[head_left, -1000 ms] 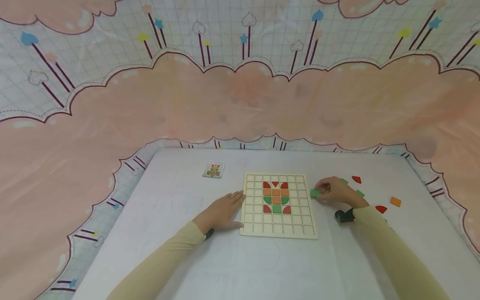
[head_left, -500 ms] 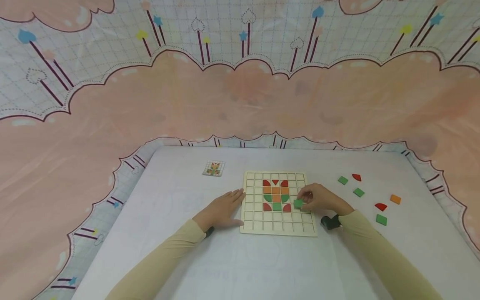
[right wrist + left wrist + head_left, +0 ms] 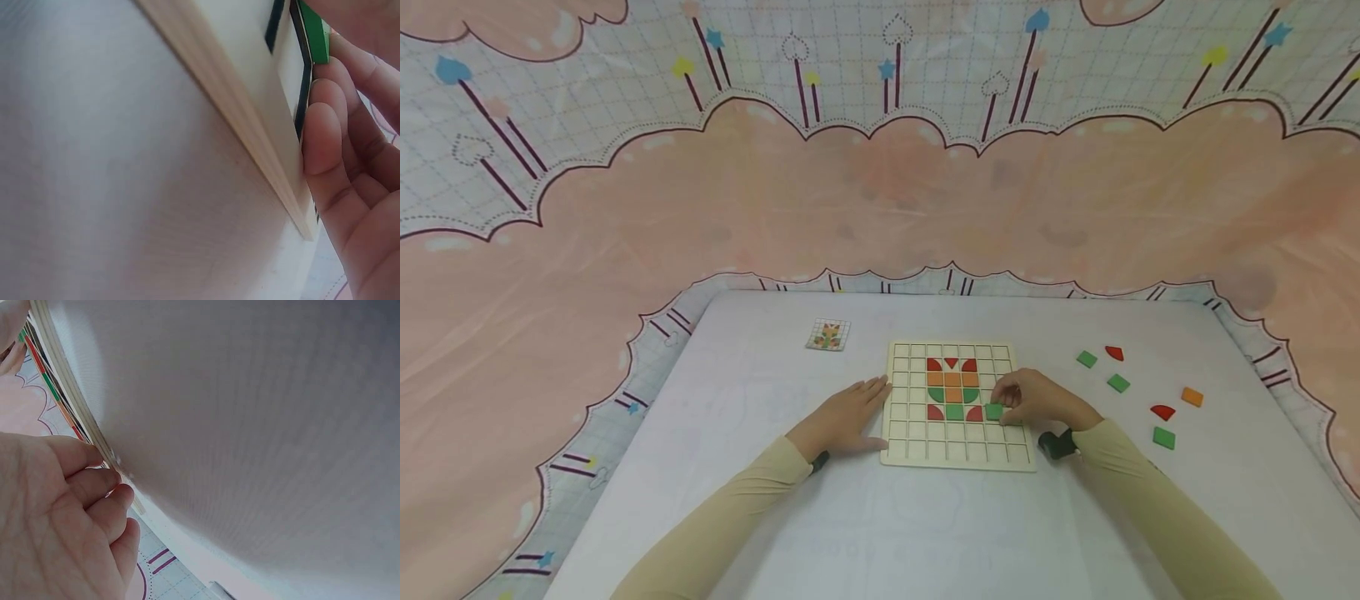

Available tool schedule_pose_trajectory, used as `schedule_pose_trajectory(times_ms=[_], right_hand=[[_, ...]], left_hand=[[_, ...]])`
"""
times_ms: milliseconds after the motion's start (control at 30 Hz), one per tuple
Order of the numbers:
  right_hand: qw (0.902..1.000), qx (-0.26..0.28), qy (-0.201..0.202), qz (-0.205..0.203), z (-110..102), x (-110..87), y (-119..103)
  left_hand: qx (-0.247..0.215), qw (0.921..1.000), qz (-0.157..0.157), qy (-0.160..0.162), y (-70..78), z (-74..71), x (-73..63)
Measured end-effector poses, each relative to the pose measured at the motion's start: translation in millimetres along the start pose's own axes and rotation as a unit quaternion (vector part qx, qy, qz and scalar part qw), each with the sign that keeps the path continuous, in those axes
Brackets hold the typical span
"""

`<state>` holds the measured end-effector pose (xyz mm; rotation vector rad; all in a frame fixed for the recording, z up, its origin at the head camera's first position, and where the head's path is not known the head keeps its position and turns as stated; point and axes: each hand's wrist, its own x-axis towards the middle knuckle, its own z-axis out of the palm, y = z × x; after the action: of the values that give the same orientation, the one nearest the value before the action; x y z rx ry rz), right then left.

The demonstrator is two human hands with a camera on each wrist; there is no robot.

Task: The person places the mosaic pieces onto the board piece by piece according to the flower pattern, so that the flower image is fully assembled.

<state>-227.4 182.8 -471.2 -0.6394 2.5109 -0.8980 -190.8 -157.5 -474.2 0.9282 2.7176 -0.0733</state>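
Observation:
A pale wooden grid board (image 3: 957, 450) lies on the white table with a pattern of red, orange and green tiles (image 3: 952, 389) in its upper middle. My right hand (image 3: 1033, 400) pinches a green square tile (image 3: 995, 411) and holds it on the board just right of the pattern's bottom row; in the right wrist view the green tile (image 3: 314, 34) sits at a grid cell beside my fingers (image 3: 331, 144). My left hand (image 3: 844, 421) lies flat on the table, fingertips touching the board's left edge (image 3: 75, 419).
Loose tiles lie right of the board: green squares (image 3: 1086, 359), (image 3: 1117, 383), (image 3: 1163, 437), red pieces (image 3: 1114, 353), (image 3: 1162, 412) and an orange square (image 3: 1191, 397). A small pattern card (image 3: 828, 335) lies at the back left. A pink cloud-print cloth hangs behind the table.
My right hand carried the green tile left from the loose pieces onto the board and lowered it beside the pattern's bottom row. The left hand stayed put.

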Motion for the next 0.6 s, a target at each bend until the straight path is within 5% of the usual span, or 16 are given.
schedule_pose_trajectory(times_ms=[600], right_hand=[[0.9997,0.008,-0.013,-0.020,-4.8,-2.5,8.0]], left_hand=[[0.006,1.0000,0.002,-0.002,-1.1,0.9,1.2]])
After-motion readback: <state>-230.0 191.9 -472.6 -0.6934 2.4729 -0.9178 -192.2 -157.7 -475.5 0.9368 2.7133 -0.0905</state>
